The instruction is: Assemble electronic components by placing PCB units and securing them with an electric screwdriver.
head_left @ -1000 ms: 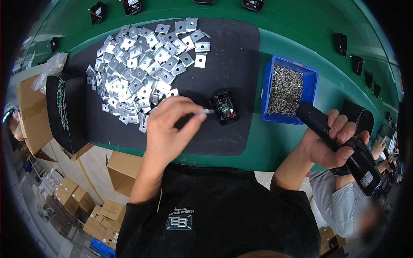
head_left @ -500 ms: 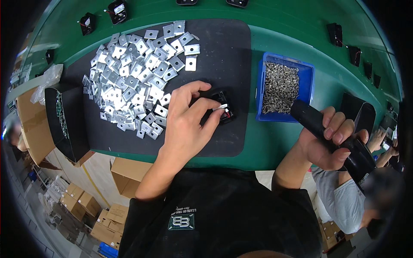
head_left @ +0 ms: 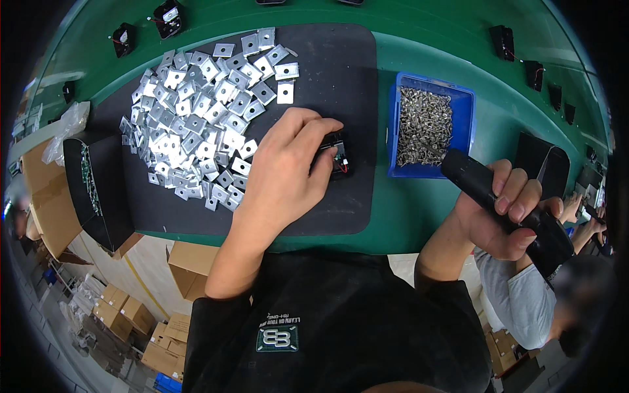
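Note:
My left hand [head_left: 285, 170] lies on the black mat [head_left: 341, 72], fingers closed over a small black fan part [head_left: 339, 157] with thin red wires; most of that part is hidden under my fingers. Just left of the hand spreads a pile of square silver metal plates [head_left: 196, 124]. My right hand [head_left: 504, 209] is wrapped around a black electric screwdriver [head_left: 468, 177], held off the green table's front edge, its tip pointing toward the blue bin.
A blue bin of silver screws [head_left: 429, 124] stands right of the mat on the green table [head_left: 498, 111]. Small black fan parts [head_left: 169, 14] line the far edge. A black box [head_left: 92, 183] sits at left, cardboard boxes [head_left: 190, 262] below. Another person [head_left: 524, 301] works at right.
My left hand, which held a silver plate beside the black part, has moved right onto the part and covers it. The view has shifted; the right hand stays on the screwdriver.

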### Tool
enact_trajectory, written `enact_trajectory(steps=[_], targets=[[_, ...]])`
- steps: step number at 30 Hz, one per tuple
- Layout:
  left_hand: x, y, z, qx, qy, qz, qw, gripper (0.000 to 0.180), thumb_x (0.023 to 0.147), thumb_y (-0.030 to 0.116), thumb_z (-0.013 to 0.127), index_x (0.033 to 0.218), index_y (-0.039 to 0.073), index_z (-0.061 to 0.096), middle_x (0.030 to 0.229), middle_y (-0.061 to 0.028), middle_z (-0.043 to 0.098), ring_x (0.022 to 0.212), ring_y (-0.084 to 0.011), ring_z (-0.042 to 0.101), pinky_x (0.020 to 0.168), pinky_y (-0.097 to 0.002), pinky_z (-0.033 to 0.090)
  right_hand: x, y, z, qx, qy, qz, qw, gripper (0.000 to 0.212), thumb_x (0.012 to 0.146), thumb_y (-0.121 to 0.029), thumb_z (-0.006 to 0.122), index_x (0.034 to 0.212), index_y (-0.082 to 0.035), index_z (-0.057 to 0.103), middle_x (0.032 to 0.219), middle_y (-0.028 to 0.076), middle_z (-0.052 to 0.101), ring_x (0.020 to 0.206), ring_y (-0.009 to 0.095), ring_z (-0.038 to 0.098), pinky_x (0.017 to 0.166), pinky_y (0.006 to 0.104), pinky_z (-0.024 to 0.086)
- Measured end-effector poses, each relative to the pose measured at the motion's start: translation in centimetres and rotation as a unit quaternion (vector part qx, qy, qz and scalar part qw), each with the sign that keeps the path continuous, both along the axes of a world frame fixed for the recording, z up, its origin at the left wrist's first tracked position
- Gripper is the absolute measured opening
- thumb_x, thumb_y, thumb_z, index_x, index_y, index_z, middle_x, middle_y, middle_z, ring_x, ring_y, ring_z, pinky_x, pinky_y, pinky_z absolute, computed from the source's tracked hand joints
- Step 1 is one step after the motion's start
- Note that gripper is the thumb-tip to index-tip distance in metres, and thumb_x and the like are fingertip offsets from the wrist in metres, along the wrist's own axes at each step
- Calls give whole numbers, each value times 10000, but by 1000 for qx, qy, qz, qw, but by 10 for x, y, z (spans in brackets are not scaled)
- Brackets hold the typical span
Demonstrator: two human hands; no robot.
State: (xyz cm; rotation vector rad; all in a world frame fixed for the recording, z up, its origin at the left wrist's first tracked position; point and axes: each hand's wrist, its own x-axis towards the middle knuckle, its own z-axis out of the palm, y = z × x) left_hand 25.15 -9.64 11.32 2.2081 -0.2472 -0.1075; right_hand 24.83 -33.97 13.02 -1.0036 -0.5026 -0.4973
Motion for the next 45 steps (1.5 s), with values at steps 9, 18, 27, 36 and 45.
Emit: enact_trajectory(steps=[9, 18, 27, 36, 45], targets=[[5, 3, 6, -1, 29, -45, 999, 339, 683, -4, 598, 1020, 19, 565, 1014, -143, 522, 925, -314, 528, 790, -353, 442, -4, -8, 9, 40, -6, 29, 999, 478, 809, -253, 631, 1231, -152, 429, 802, -8, 530, 664, 102, 485, 656, 256, 348], [11, -30, 22, -2, -172, -132, 976, 353, 592, 100, 735, 931, 76, 637, 949, -20, 587, 872, -200, 540, 761, -311, 384, -7, 2, 27, 67, -17, 24, 997, 449, 790, -268, 646, 1188, -170, 463, 790, -43, 533, 652, 65, 492, 646, 217, 373], [16, -66, -1, -2, -259, -153, 954, 257, 619, 100, 721, 866, 72, 660, 779, 15, 616, 737, -136, 542, 709, -282, 362, -11, 0, 35, 76, -25, -8, 997, 444, 773, -275, 663, 1163, -174, 476, 766, -53, 533, 629, 56, 489, 631, 208, 378], [18, -71, 0, -6, -266, -133, 955, 198, 638, 104, 724, 824, 71, 663, 745, 7, 636, 698, -128, 555, 694, -270, 360, -14, -4, 44, 55, -27, -66, 996, 395, 771, -275, 668, 1109, -201, 478, 739, -51, 536, 619, 62, 499, 622, 208, 384], [19, -70, 1, -14, -249, -147, 957, 209, 625, 97, 742, 820, 80, 670, 736, 6, 644, 693, -133, 566, 688, -269, 372, -16, 2, 48, 74, 3, -80, 994, 375, 704, -248, 710, 1023, -160, 532, 703, -63, 557, 585, 40, 508, 606, 182, 394]])
